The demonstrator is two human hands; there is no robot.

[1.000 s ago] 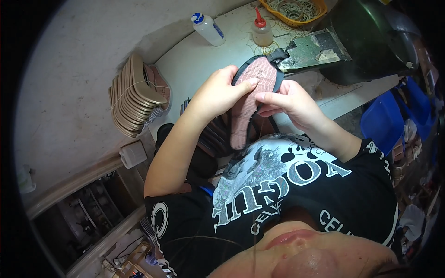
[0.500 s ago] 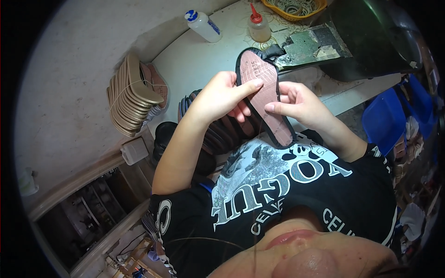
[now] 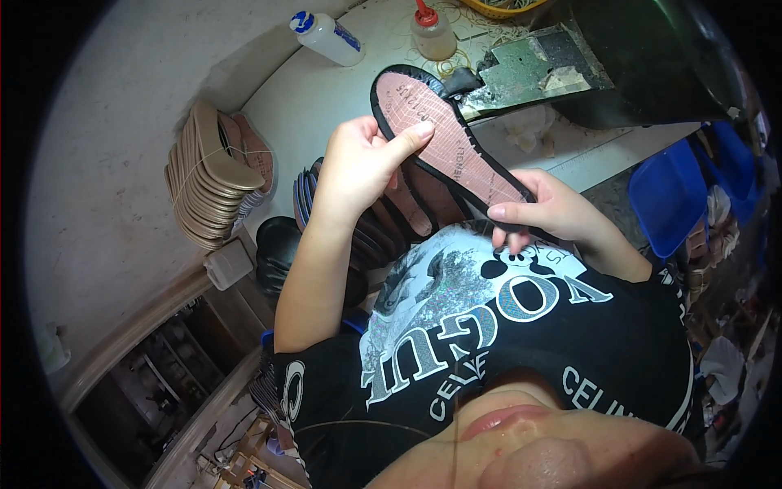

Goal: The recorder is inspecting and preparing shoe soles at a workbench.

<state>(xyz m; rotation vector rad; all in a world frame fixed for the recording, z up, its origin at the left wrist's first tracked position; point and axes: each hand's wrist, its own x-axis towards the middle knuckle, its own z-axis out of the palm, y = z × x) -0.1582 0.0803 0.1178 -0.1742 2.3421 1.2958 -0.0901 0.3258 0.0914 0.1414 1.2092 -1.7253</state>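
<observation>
A shoe insole (image 3: 456,143) with a pink underside and a black wrapped rim is held slantwise in front of my chest. Near its wide toe end, my left hand (image 3: 352,167) grips the edge, thumb on the pink face and fingers mostly hidden behind. My right hand (image 3: 542,208) pinches the narrow heel end, its thumb on top and fingertips showing below. A small black flap (image 3: 462,83) juts from the insole's far edge. Behind my left wrist stands a row of similar black-rimmed insoles (image 3: 391,213), partly covered by my arm.
Gold insoles (image 3: 204,183), tied in a bundle, stand at the left. On the white table (image 3: 281,106) are a white bottle with a blue cap (image 3: 330,41) and a red-tipped bottle (image 3: 433,34). A worn green plate (image 3: 529,73) adjoins a dark machine (image 3: 652,65). Blue plastic (image 3: 668,196) lies right.
The insole has shifted left and tilted further, with my left hand still on it. My right hand has moved from its middle down to the heel end. The view has shifted slightly.
</observation>
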